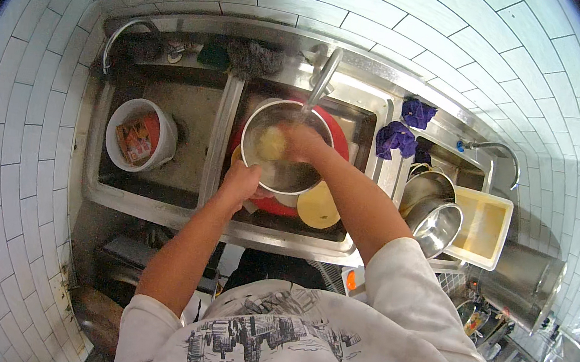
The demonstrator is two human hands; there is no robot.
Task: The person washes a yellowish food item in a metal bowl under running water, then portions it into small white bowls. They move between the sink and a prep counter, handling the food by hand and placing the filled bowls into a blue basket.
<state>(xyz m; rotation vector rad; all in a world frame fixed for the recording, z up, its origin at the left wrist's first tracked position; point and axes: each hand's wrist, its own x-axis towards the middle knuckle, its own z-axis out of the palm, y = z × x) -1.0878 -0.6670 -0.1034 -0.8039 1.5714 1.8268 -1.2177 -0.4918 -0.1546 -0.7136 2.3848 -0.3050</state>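
Observation:
A round metal pot (pixel 285 177) with a pale rim is tilted under the faucet (pixel 325 78) in the middle sink basin. My left hand (pixel 243 183) grips its near-left rim. Inside the pot, my right hand (pixel 300 141) is closed on a yellow sponge (pixel 272 143) pressed to the inner wall; motion blurs its fingers. Water runs from the spout close to that hand. Beneath the pot sit a red basin (pixel 341 133) and a round yellow lid (pixel 318 205), both partly hidden.
A white bucket (pixel 161 156) with a printed packet stands in the left basin (pixel 182 167). Purple cloths (pixel 396 139) lie on the right divider. Farther right are metal pots (pixel 433 224), a cream plastic tub (pixel 487 229) and a second faucet (pixel 510 155). Dark scrubbers (pixel 253 60) rest on the back ledge.

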